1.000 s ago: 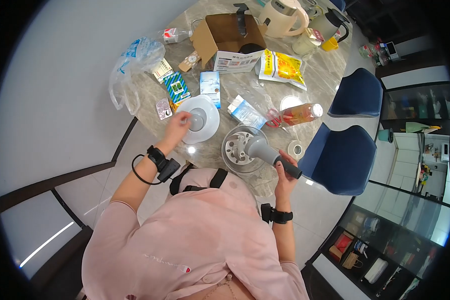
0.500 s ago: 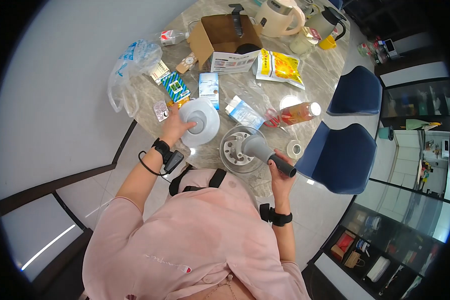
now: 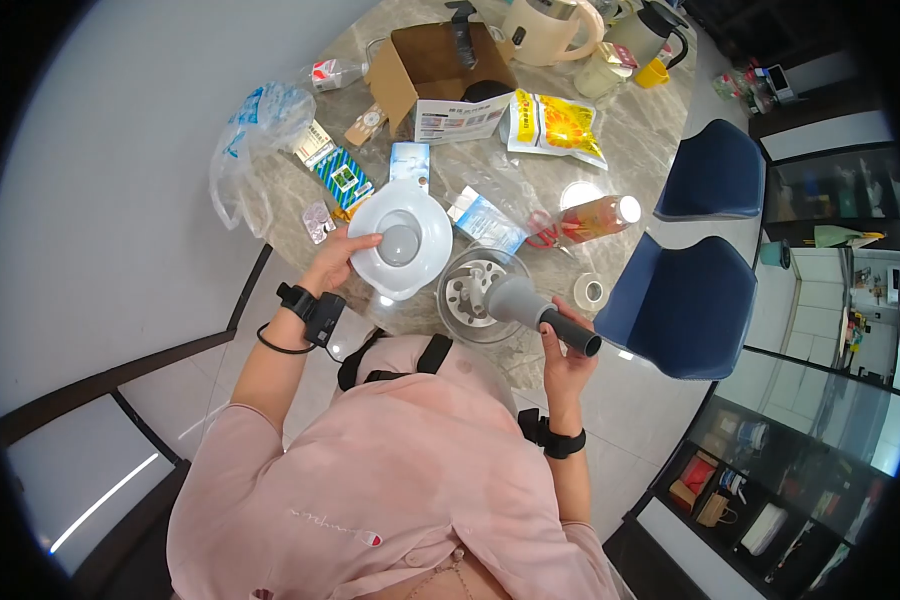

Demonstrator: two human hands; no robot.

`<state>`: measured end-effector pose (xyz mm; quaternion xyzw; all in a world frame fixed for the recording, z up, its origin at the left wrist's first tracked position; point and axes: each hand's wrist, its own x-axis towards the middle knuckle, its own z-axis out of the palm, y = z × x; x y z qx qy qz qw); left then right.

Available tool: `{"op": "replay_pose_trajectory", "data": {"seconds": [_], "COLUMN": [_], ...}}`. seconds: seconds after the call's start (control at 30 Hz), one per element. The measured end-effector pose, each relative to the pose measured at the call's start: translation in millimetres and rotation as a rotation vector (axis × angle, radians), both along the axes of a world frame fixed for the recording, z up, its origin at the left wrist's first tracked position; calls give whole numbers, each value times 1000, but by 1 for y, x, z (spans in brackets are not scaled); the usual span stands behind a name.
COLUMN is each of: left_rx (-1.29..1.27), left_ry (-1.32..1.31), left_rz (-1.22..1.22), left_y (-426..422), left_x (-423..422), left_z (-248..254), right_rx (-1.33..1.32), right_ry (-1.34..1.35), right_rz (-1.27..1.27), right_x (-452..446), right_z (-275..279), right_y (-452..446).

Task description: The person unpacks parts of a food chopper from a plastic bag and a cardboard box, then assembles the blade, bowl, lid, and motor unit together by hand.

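My left hand (image 3: 330,260) grips the edge of a round white lid (image 3: 422,262) with a grey centre, its thumb lying over the top. The lid is raised above the table, covering part of a blue-and-white box (image 3: 410,163). My right hand (image 3: 567,368) holds a grey funnel-shaped appliance piece (image 3: 518,303) by its dark tubular end (image 3: 575,334). Its wide end leans over a clear bowl (image 3: 454,326) at the table's near edge. Inside the bowl sits a white disc with holes (image 3: 460,288). The contact between the grey piece and the disc is hidden.
Behind the bowl lie red scissors (image 3: 540,232), a drink bottle (image 3: 598,221) and a tape roll (image 3: 589,291). Farther back are an open cardboard box (image 3: 395,75), a yellow packet (image 3: 555,128) and a kettle (image 3: 542,35). A plastic bag (image 3: 240,165) sits left; blue chairs (image 3: 685,310) stand right.
My left hand has lifted the white lid off the table and tilted it, shifting slightly toward the bowl. My right hand and the grey piece have moved only slightly.
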<state>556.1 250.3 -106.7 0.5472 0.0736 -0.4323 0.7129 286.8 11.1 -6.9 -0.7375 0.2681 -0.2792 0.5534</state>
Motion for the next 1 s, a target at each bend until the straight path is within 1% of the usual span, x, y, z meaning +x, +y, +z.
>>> {"op": "replay_pose_trajectory", "data": {"seconds": [0.03,0.1,0.17,0.23,0.37,0.43,0.47,0.53,0.6,0.67,0.73,0.8,0.87,0.9,0.97,1.0], "left_rx": [-78,-114,-151,-199,-241,-324,-327,-373,-394,-412,-413,-409,-406,-440,-474,-469], "left_ry": [56,72,86,70,71,153,151,279,278,278,258,262,263,298,333,343], "left_rz": [23,33,46,-3,-67,-85,-86,-136,-150,-165,-125,-118,-105,-77,-47,-12], "left_y": [2,4,3,0,-12,-20,-23,-27,-30,-32,-35,-30,-25,-24,-20,-18], "left_x": [1,0,-2,-7,-18,-25,-27,-29,-32,-36,-38,-36,-34,-33,-32,-32], "left_z": [2,9,18,31,39,42,44,47,50,56,64,60,56,55,52,49], "right_rx": [-17,-34,-75,-88,-133,-143,-151,-149,-145,-143,-175,-204,-188,-188,-123,-123], "right_ry": [33,66,73,95,155,133,113,134,160,128,110,91,54,53,-34,-35], "right_rz": [6,14,76,95,105,109,112,115,111,132,121,113,39,39,-3,-2], "right_x": [1,4,9,13,19,19,19,19,17,16,16,15,15,15,14,13], "right_z": [2,3,3,1,5,5,4,0,-1,-2,2,9,15,16,18,18], "right_y": [1,3,5,7,8,7,7,6,6,7,8,9,10,10,10,11]}}
